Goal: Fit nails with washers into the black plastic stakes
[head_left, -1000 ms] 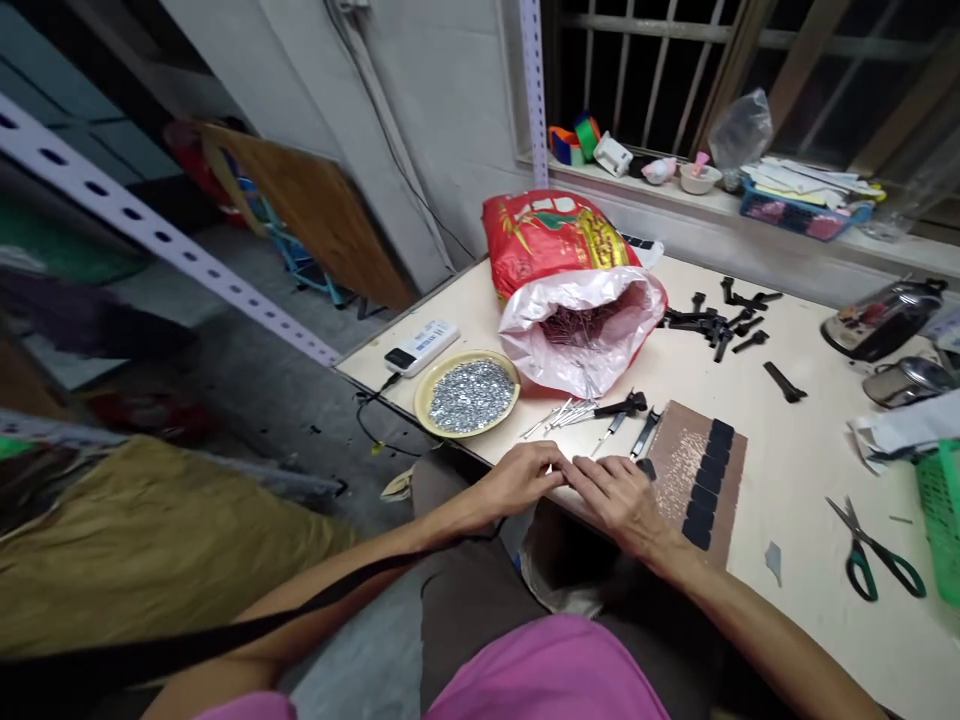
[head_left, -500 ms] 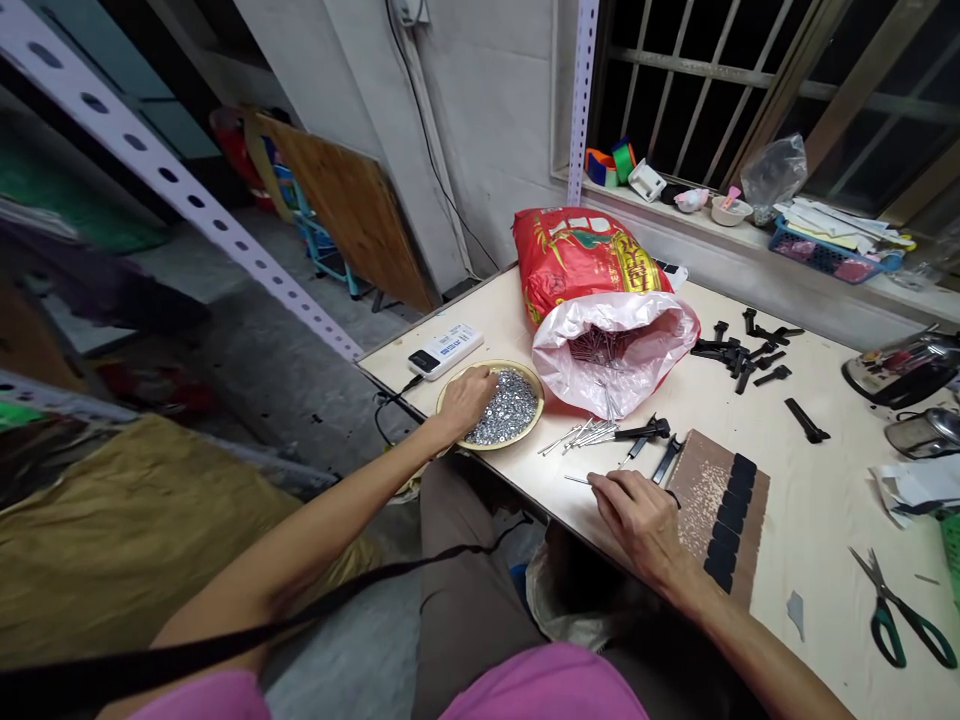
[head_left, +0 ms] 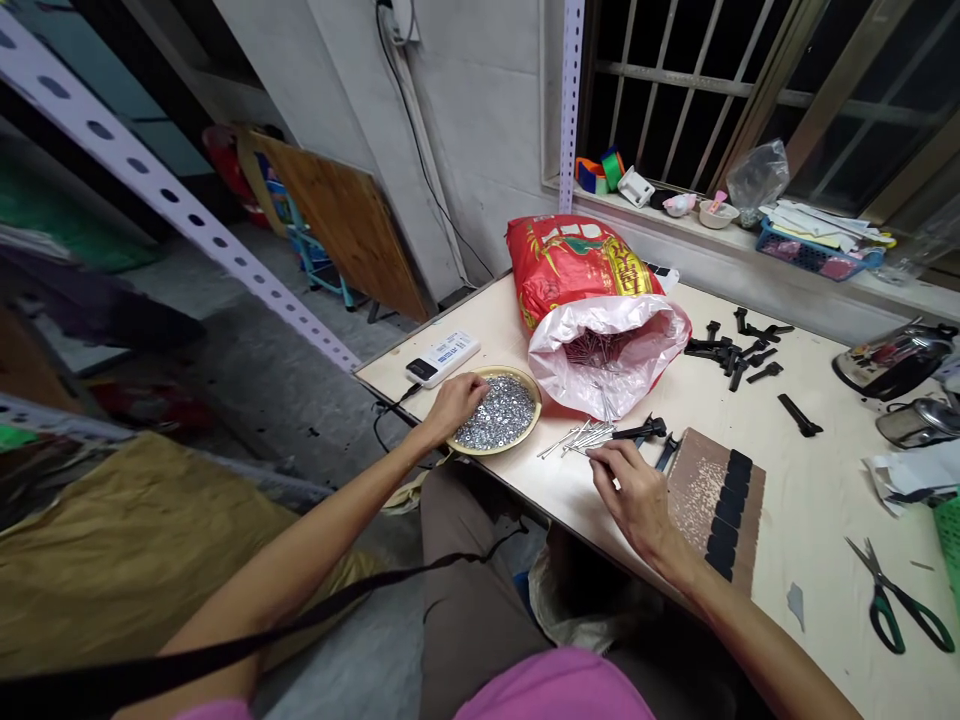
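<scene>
My left hand [head_left: 456,402] is over the left side of a shallow yellow bowl [head_left: 517,441] full of small shiny metal pieces, which look like nuts or washers. Its fingertips are pinched together; what they hold, if anything, is too small to make out. My right hand [head_left: 630,492] is above the table's front edge, with thumb and forefinger closed on what looks like a thin metal pin. Beside those fingertips lies a loose pile of metal pins [head_left: 581,437]. A black plastic part [head_left: 651,428] lies just beyond my right hand.
An open red sack [head_left: 577,265] with pins inside lies behind the bowl. A white power bank [head_left: 444,358] sits at left. To the right are a brown board with black pieces [head_left: 682,470], scattered black parts [head_left: 731,355], scissors [head_left: 885,590] and a kettle [head_left: 896,360].
My right hand has lifted slightly toward the pin pile, and its fingers are more raised. My left hand has drawn back a little toward the bowl's left rim, fingers more bunched.
</scene>
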Demonstrator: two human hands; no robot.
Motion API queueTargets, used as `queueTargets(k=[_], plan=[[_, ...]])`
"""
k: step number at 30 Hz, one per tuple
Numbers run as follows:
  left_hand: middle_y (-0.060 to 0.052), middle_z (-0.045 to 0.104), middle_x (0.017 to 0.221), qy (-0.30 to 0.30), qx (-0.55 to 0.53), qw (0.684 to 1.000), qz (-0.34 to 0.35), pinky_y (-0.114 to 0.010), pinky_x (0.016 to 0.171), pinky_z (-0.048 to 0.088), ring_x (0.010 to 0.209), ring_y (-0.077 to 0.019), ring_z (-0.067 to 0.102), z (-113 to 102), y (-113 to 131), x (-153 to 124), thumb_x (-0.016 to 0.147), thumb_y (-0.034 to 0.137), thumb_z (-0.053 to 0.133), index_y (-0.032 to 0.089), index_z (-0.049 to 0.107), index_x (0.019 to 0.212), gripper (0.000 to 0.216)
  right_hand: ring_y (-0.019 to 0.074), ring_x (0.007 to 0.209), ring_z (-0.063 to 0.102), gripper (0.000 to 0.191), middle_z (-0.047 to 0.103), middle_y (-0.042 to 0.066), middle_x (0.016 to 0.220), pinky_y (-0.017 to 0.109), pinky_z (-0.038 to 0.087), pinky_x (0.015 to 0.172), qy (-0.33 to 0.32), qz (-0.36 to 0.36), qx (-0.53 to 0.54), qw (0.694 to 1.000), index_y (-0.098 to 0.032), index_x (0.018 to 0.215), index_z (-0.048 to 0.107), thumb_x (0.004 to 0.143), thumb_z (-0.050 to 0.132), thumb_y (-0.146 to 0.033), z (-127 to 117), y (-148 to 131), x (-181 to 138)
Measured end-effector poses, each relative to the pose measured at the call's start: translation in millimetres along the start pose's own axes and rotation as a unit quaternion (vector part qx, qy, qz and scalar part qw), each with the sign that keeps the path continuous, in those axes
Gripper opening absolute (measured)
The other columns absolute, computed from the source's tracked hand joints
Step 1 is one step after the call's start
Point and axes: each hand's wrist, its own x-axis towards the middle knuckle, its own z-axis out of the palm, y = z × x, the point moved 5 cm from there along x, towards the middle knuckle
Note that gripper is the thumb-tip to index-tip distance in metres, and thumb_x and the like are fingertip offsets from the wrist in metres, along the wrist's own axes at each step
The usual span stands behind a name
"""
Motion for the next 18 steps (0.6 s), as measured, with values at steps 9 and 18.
queueTargets(k=[9, 18], plan=[[0.002, 0.056, 0.056, -0.064, -0.208, 0.972, -0.093, -0.022, 0.052, 0.047, 0.046, -0.0074, 0.050, 2, -10, -6, 0.067, 0.032, 0.073, 0.014, 0.056, 0.063, 0.025, 0.0135, 0.075, 0.064, 0.020, 0.066, 0.004, 0.088, 0.021, 0.048, 0.061, -0.005, 0.058, 0.045, 0.997, -0.021, 0.092, 0.067, 0.091, 0.047, -0.020, 26, -1, 23], [0.004, 0.059, 0.054, -0.026, -0.292, 0.949, -0.119, -0.019, 0.051, 0.048, 0.046, -0.0062, 0.052, 4, -10, -15, 0.065, 0.019, 0.077, 0.012, 0.063, 0.068, 0.017, 0.0134, 0.076, 0.064, 0.020, 0.067, 0.003, 0.097, 0.020, 0.042, 0.056, -0.125, 0.096, 0.010, 0.987, -0.023, 0.102, 0.068, 0.091, 0.051, -0.024, 67, -20, 63]])
